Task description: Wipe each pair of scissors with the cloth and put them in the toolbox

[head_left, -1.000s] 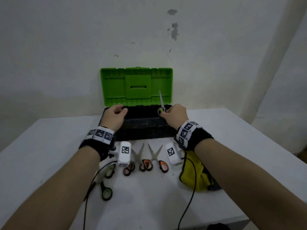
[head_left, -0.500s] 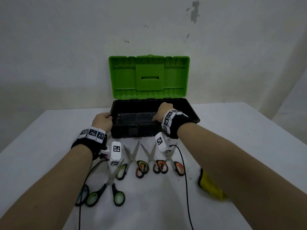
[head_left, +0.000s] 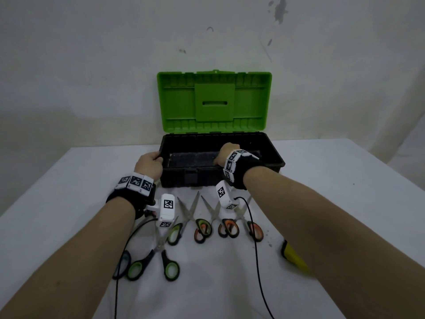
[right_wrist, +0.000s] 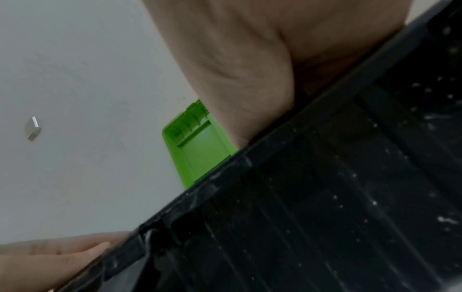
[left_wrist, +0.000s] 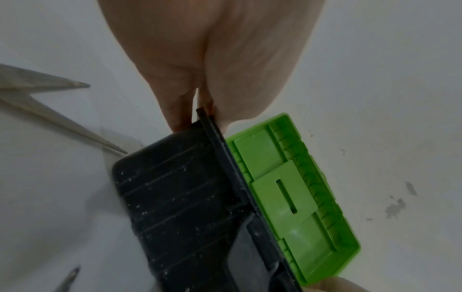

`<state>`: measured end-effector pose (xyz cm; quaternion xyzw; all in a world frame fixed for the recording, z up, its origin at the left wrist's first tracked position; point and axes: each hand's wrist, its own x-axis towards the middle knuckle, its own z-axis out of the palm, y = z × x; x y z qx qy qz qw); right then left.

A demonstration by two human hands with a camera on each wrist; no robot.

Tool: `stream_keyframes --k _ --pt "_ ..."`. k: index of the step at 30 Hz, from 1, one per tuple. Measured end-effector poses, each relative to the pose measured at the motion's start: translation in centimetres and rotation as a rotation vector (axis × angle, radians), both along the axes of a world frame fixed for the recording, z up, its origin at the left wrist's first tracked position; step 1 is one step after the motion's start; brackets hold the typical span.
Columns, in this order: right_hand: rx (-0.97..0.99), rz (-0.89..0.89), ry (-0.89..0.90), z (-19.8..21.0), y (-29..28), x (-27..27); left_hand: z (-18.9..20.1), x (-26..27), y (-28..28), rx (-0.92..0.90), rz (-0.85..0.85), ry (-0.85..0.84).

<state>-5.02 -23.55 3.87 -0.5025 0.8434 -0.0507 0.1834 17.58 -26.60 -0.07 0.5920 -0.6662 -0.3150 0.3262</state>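
Inside toolbox (head_left: 271,155): right hand (head_left: 224,154), grip hidden; left hand (head_left: 149,164) grips rim.

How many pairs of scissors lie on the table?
5: three in a row before the toolbox, a green-handled pair nearer, a dark-handled pair half hidden under the forearm. More possibly inside.

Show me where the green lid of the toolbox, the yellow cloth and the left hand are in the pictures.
green lid (head_left: 215,101): head view, on the raised centre panel of its inner face.
yellow cloth (head_left: 293,257): head view, on the visible part beside the right forearm.
left hand (head_left: 149,164): head view, on its back, at the toolbox's left rim.
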Motion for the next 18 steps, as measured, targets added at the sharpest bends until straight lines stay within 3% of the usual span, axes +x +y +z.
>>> stream_keyframes --k 2,5,9,11,14,18 --pt "-0.129 0.035 -0.059 1.1 2.8 0.2 0.6 -0.3 0.9 0.006 0.003 -0.002" --pt "-0.123 0.009 -0.03 1.8 4.5 0.2 1.4 -0.7 2.4 -0.009 0.05 -0.025" --pt "-0.263 0.017 -0.104 2.5 7.1 -0.2 3.1 -2.0 5.4 -0.11 0.137 -0.187" --pt "-0.339 0.012 -0.113 2.6 9.1 -0.6 3.8 -3.1 7.4 -0.163 0.132 -0.192" --pt "-0.433 -0.009 -0.147 2.6 12.6 -1.9 4.1 -5.2 10.9 -0.308 -0.015 -0.16" --pt "-0.482 -0.032 -0.167 1.3 17.7 -4.0 3.2 -8.2 16.0 -0.201 -0.262 -0.114"
